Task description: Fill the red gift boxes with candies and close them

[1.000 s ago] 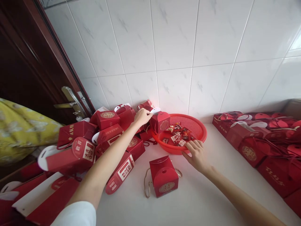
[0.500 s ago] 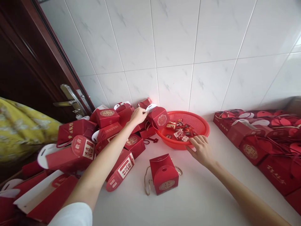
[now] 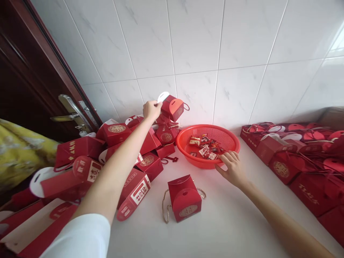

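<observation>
My left hand (image 3: 152, 110) pinches the white flap of a small red box (image 3: 174, 108), held up by the wall above the heap of boxes. Beside the near right rim of a red plastic basket (image 3: 185, 152) is my right hand (image 3: 231, 168), fingers apart and over the rim, holding nothing that shows. Wrapped sweets (image 3: 205, 152) lie in the basket. Nearer to me, a closed red box (image 3: 185, 197) with twisted rope handles stands upright on the white table (image 3: 215, 225).
Many red boxes (image 3: 117, 132) are heaped on the left. Rows of red boxes (image 3: 306, 191) stand on the right. Behind are a tiled wall (image 3: 196, 39), a dark door with a metal handle (image 3: 71, 111) and a yellow cloth (image 3: 24, 150).
My left hand has risen slightly and moved left, and a red box is lifted higher above the heap. My right hand has barely moved beside the basket. The view has shifted a little.
</observation>
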Motion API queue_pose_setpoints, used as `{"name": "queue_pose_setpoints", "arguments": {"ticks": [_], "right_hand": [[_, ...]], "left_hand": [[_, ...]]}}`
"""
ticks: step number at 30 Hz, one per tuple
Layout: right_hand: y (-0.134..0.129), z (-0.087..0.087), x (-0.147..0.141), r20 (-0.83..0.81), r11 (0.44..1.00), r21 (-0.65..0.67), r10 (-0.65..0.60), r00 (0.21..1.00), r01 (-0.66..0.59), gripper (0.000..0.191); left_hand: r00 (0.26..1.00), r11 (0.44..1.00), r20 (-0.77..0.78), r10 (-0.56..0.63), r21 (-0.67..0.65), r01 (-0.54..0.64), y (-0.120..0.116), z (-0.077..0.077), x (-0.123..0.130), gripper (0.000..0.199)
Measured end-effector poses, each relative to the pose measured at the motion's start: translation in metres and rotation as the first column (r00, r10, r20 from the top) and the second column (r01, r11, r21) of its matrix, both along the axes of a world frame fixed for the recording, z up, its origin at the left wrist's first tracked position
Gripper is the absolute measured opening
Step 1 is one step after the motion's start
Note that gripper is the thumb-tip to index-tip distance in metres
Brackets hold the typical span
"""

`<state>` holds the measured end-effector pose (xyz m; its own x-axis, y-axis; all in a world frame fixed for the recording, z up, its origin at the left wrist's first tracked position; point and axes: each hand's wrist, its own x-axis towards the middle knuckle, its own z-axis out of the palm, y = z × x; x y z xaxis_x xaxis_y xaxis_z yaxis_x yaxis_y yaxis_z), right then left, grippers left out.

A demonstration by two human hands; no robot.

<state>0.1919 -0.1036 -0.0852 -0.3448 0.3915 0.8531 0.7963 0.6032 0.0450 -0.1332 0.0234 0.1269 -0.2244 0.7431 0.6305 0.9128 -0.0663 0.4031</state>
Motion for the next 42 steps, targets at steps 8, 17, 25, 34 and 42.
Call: {"name": "queue_pose_setpoints", "arguments": {"ticks": [8, 17, 25, 34, 42], "right_hand": [[-0.002, -0.005, -0.004, -0.036, 0.999, -0.031, -0.008, 0.999, 0.006, 0.004], [0.003, -0.002, -0.001, -0.108, 0.994, -0.098, 0.046, 0.993, -0.057, 0.002], [0.000, 0.005, 0.004, -0.112, 0.973, -0.207, 0.083, 0.990, -0.105, 0.009], [-0.029, 0.029, -0.017, -0.234, 0.914, -0.267, 0.245, 0.941, -0.305, 0.016], [-0.078, 0.042, -0.058, -0.248, 0.766, -0.396, 0.442, 0.862, -0.507, 0.016]], "left_hand": [[0.990, 0.993, -0.127, -0.068, -0.106, 0.054, 0.025, -0.035, 0.063, 0.036], [0.960, 0.920, -0.228, -0.160, -0.387, 0.061, 0.030, -0.051, 0.067, 0.044], [0.877, 0.851, -0.150, -0.456, -0.361, 0.380, -0.038, -0.034, 0.073, 0.051], [0.595, 0.179, 0.124, -0.794, -0.887, 0.424, -0.165, -0.065, 0.058, 0.112], [0.682, 0.310, 0.158, -0.714, -0.803, 0.510, -0.161, -0.092, 0.042, 0.057]]}}
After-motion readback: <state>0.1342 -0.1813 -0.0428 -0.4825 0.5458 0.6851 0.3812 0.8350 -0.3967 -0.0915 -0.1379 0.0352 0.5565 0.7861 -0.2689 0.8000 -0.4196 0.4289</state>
